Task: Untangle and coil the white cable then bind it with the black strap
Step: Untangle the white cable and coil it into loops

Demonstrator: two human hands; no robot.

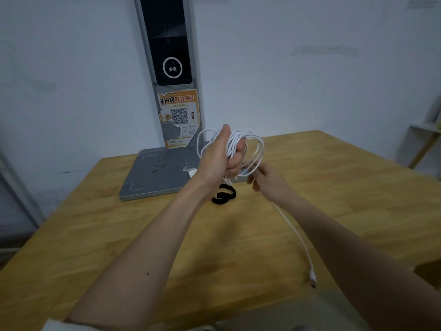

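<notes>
Up high, left fingers [235, 161] clench white cable [259, 149] loops; right fingers [256, 174] pinch one strand.

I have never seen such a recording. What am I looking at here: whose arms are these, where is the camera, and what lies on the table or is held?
There is no machine here: a person works with two bare hands. The single picture comes from a camera worn on the head, looking forward and down, so the arms reach in from below. The left hand grips a bundle of loops of the white cable. The right hand pinches the cable beside the loops; the loose end trails toward the camera, ending in a plug. On the wooden table lies the black strap, not yet used. Behind stands a grey scanner stand on a flat base.
</notes>
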